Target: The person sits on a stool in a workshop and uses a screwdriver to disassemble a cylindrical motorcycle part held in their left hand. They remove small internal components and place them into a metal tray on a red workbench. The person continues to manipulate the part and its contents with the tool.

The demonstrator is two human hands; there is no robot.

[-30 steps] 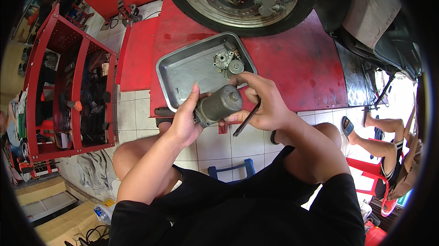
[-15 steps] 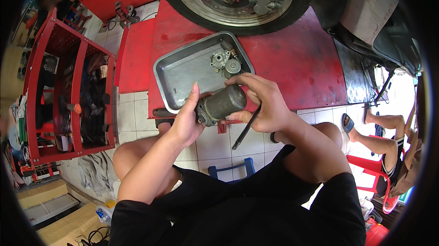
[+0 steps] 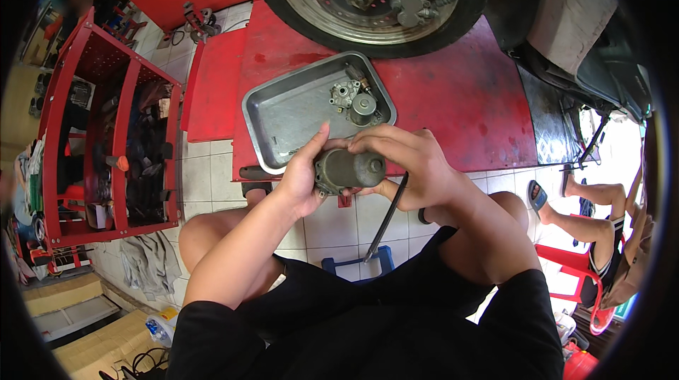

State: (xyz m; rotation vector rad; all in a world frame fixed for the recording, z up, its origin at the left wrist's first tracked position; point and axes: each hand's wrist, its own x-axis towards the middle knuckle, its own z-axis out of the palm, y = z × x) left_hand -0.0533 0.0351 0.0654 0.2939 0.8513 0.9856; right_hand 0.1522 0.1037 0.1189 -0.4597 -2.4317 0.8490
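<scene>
Both hands hold a dark, cylindrical metal motor (image 3: 353,168) in front of the tray's near edge. My left hand (image 3: 303,180) wraps its flanged end, thumb pointing up. The fingers of my right hand (image 3: 410,161) curl over the rounded end, which is turned toward me. A long, thin dark rod (image 3: 386,219) sticks down out of my right hand toward my lap; its upper end is hidden in the grip. Just beyond lies a grey metal tray (image 3: 265,125) with a cast metal part (image 3: 344,94) and a small round metal housing (image 3: 363,107) at its right side.
The tray rests on a red platform (image 3: 453,111), below a motorbike wheel (image 3: 311,33). A dark handle (image 3: 253,172) pokes out by the tray's near corner. Red shelving (image 3: 124,147) stands left. A blue stool (image 3: 385,258) is between my legs. Another person's legs (image 3: 594,217) show at right.
The motor has tilted so its rounded end faces me more. The rod has swung steeper, its lower tip now further down. The whole view has shifted slightly.
</scene>
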